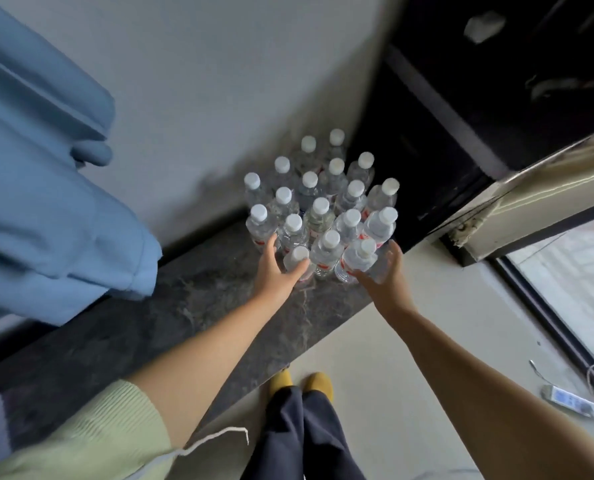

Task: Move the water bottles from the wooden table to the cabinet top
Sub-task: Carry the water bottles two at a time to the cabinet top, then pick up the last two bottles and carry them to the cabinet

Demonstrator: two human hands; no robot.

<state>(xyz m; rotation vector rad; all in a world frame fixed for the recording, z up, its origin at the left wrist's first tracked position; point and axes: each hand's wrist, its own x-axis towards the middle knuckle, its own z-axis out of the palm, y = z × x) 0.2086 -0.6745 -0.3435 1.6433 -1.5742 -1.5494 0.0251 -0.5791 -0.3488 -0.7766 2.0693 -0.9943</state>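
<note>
Several clear water bottles with white caps stand upright in a tight cluster on the dark marble cabinet top, against the wall corner. My left hand wraps around the front-left bottle, thumb on its near side and fingers on its far left side. My right hand holds the front-right bottle the same way, with fingers along its right side. Both bottles stand at the near edge of the cluster, touching their neighbours. The wooden table is out of view.
A blue curtain hangs over the cabinet top at the left. A dark glossy panel rises just right of the bottles. On the pale floor lie a power strip with cables, and my yellow slippers stand near the cabinet edge.
</note>
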